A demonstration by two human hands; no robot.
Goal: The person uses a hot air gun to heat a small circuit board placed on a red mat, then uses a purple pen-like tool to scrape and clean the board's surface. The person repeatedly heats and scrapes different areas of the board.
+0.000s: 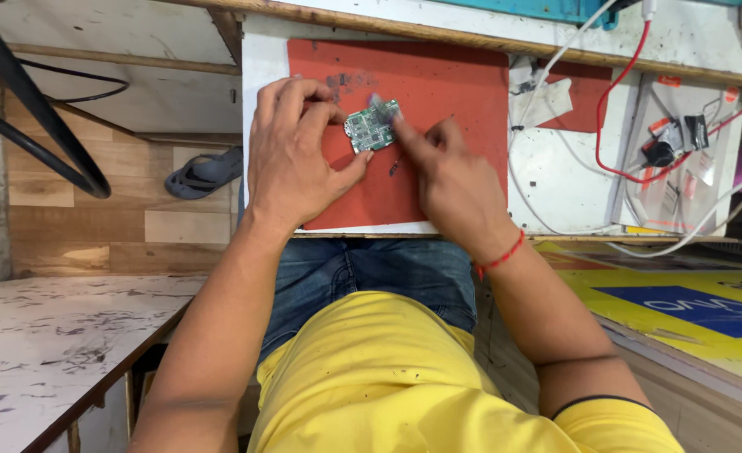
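**A:** What's closest to the camera?

**B:** I see a yellow shirt (388, 377) and blue jeans (371, 273), with both forearms reaching away from me. There's a red thread band (500, 260) on the right wrist.

**A:** And the hands?

**B:** The left hand (291, 155) rests on the red mat (446, 84), its fingers (304, 96) curled over the left edge of a small green circuit board (371, 126), thumb against the near edge, so it's grasping the board and pinning it flat. The right hand (451, 180) lies just beside it. Its index finger points at the board's right corner, and the fingers seem pinched on something small and blurred there; I can't tell what it is.

**A:** Where exactly is the board?

**B:** It's on the mat between the two hands, near the mat's middle. A small dark bit (394, 168) lies on the mat just below it.

**A:** Farther out?

**B:** The mat sits on a white counter (572, 193). To the right are white cables (547, 67), a red wire (618, 109) and some black clips (677, 138). On the floor to the left lies a grey sandal (206, 172).
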